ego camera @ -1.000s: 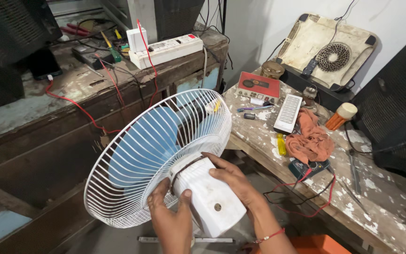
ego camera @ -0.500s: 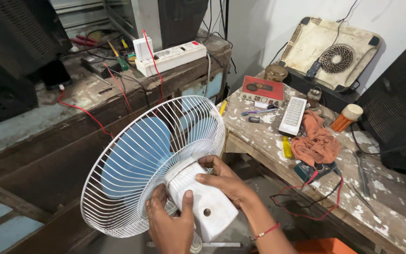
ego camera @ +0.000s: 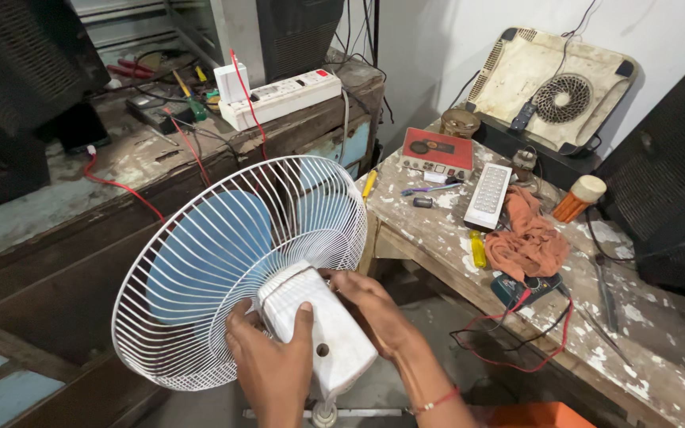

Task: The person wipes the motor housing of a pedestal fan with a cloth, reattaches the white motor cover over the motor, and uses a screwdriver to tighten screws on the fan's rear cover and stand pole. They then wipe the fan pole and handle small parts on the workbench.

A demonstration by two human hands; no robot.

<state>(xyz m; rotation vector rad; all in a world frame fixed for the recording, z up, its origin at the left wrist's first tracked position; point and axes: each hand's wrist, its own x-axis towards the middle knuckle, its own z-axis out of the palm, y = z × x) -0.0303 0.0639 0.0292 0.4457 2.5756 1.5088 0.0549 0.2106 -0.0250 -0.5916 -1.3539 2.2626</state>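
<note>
A white table fan with pale blue blades sits low in the middle of the head view, its wire cage (ego camera: 223,261) facing away from me. Both hands hold its white motor housing (ego camera: 319,333) from behind. My left hand (ego camera: 267,364) wraps the left side, thumb laid over the top of the casing. My right hand (ego camera: 374,313) clasps the right side, a red thread on its wrist. The fan's stand pole shows just below the housing.
A paint-spattered wooden table (ego camera: 660,333) on the right carries a white remote (ego camera: 489,196), an orange cloth (ego camera: 529,242), a red box (ego camera: 438,152), a multimeter with red leads (ego camera: 525,289) and screwdrivers. A wooden bench (ego camera: 97,170) on the left holds a white power strip (ego camera: 279,97) and tools.
The fan has shifted slightly right and its cage has turned a little. My left thumb now lies higher over the housing top. Both hands keep their hold.
</note>
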